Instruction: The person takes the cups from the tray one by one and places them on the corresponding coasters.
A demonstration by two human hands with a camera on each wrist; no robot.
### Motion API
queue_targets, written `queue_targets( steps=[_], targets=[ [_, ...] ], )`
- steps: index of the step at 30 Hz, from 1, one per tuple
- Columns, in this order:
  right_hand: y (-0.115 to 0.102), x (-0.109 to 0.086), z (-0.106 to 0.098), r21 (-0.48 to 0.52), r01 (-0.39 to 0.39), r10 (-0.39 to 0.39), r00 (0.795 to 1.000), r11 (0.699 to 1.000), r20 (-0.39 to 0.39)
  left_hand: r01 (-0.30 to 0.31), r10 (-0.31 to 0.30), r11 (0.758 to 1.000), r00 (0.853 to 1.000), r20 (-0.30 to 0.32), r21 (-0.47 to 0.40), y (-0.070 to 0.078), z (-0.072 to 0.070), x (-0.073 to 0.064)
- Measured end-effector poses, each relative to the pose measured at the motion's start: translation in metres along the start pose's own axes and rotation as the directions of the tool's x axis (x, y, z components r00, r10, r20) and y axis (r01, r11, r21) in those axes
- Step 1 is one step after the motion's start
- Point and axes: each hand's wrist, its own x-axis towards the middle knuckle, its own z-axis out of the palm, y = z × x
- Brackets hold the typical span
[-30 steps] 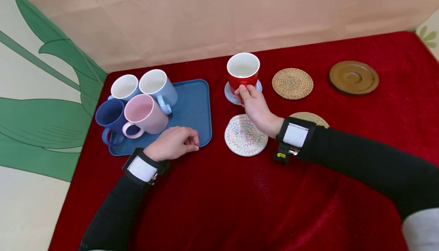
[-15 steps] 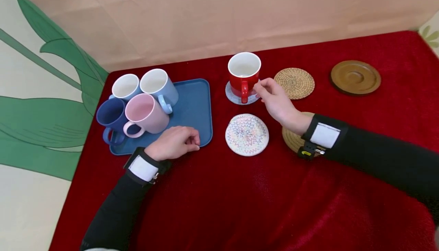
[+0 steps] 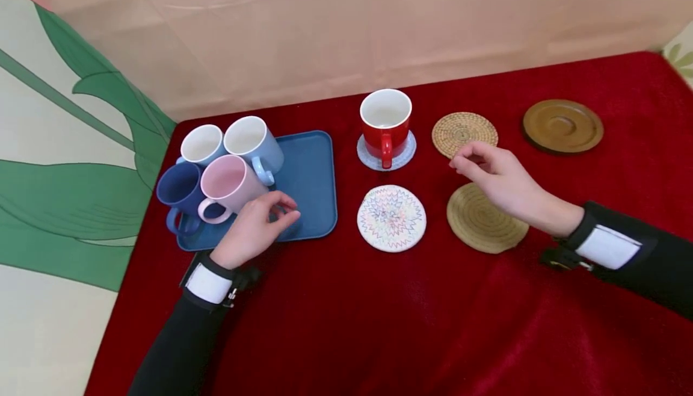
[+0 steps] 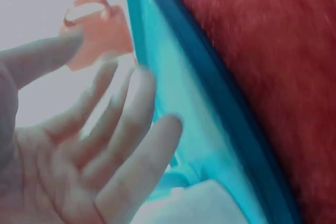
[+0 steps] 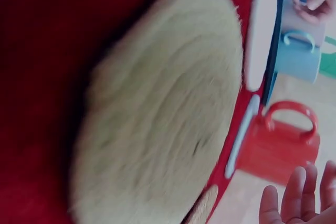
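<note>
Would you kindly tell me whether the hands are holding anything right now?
Left hand: open, holding nothing, near the pink mug.
Right hand: open, holding nothing, near a tan coaster.

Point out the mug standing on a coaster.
The red mug with white interior: it stands on the round, pale blue coaster; the other four mugs are on the blue rectangular tray.

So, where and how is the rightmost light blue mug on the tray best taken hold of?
I would take this light blue mug by its handle, coming from the near right: the handle juts that way over bare tray, while the pink mug and the other light blue mug crowd its left.
</note>
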Motion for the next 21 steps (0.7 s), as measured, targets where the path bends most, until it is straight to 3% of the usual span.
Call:
queue_targets(
  steps=[3,6,9,12,15,17,19,21],
  targets=[
    [0.006,-0.009,-0.009,-0.013,0.015,-0.015,0.999,1.000,-0.038,0.057,-0.066,0.992,0.995,-0.079,-0.114,0.000,-0.001,-0.002],
    [0.013,-0.015,-0.014,0.015,0.018,-0.016,0.998,1.000,-0.068,0.134,-0.155,0.953,0.986,-0.056,-0.272,0.005,0.000,-0.003],
    [0.020,-0.022,-0.018,0.068,0.020,-0.014,0.996,0.997,-0.091,0.214,-0.236,0.888,0.972,-0.003,-0.408,0.012,0.004,-0.002],
    [0.025,-0.026,-0.022,0.117,0.036,-0.023,0.993,0.993,-0.114,0.261,-0.303,0.794,0.953,0.016,-0.548,0.020,0.008,0.000],
    [0.027,-0.028,-0.024,0.141,0.049,-0.031,0.992,0.989,-0.126,0.262,-0.354,0.690,0.935,0.001,-0.675,0.027,0.012,0.002],
    [0.028,-0.028,-0.025,0.142,0.052,-0.033,0.991,0.989,-0.132,0.237,-0.376,0.632,0.926,-0.025,-0.738,0.028,0.015,0.004],
    [0.028,-0.028,-0.025,0.147,0.057,-0.036,0.990,0.988,-0.136,0.210,-0.387,0.604,0.920,-0.053,-0.769,0.027,0.019,0.006],
    [0.028,-0.028,-0.025,0.155,0.060,-0.039,0.990,0.986,-0.139,0.184,-0.390,0.599,0.917,-0.084,-0.779,0.024,0.022,0.007]
  ],
)
